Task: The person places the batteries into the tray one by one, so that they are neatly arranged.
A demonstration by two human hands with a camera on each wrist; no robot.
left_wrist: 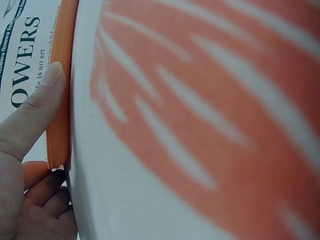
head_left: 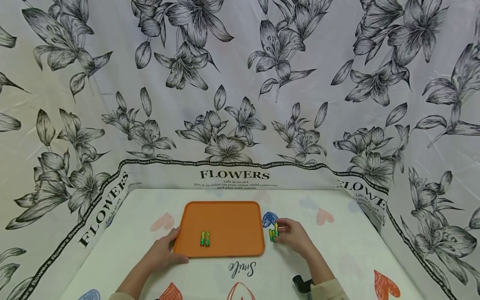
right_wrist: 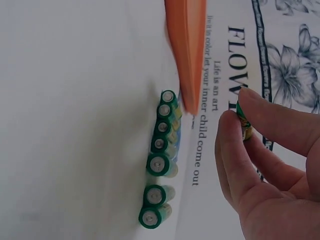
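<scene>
My left hand (head_left: 162, 251) grips the near left corner of an orange tray (head_left: 232, 227), thumb along the front edge and fingers at the left side. In the left wrist view that thumb lies against the tray's rim (left_wrist: 61, 115), the other fingers curled at its corner. Two green-and-yellow batteries (head_left: 205, 238) lie side by side on the tray. Right of the tray, my right hand (head_left: 294, 236) pinches one battery (right_wrist: 243, 121) between thumb and fingertips, above the table. Beneath it, several batteries (right_wrist: 159, 164) form a row on the cloth, partly hidden by the hand in the head view.
A pale tablecloth (head_left: 318, 262) printed with hearts and "Smile" covers the table. Near the right forearm is a black object (head_left: 301, 284). White flower-printed curtains (head_left: 232, 104) hang behind and along both sides of the table.
</scene>
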